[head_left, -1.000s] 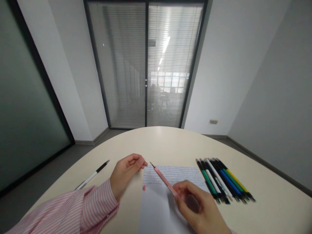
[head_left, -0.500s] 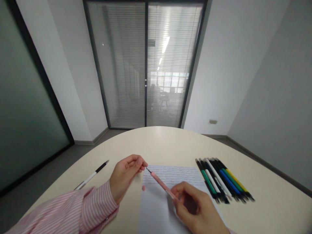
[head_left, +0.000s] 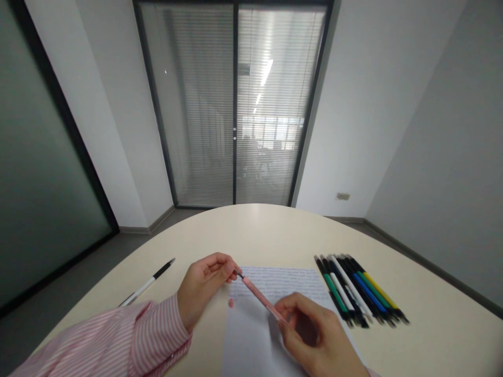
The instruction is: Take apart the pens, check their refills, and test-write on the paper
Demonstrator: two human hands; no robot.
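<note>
A pink pen barrel point(head_left: 259, 296) slants over the paper, its lower end held between the thumb and fingers of my right hand point(head_left: 314, 330). From its upper end pokes a thin dark refill tip point(head_left: 240, 274). My left hand point(head_left: 206, 285) is closed in a pinch, thumb and fingertips on the end of that refill. Under the barrel lies a sheet of paper point(head_left: 251, 335) with lines of handwriting across its top. A small pink piece point(head_left: 231, 302) rests by the sheet's left edge, below my left fingertips; it resembles a pen's tip cone.
To the right, several pens point(head_left: 361, 288) lie side by side in black, green, white, blue and yellow. One white-and-black pen point(head_left: 149, 281) lies at the left, partly behind my striped sleeve. The round table's point(head_left: 255, 225) far edge curves before a glass partition with blinds.
My left fingertips have come slightly down and closer to the barrel, now covering the refill's end. My right hand and the pink barrel have hardly moved.
</note>
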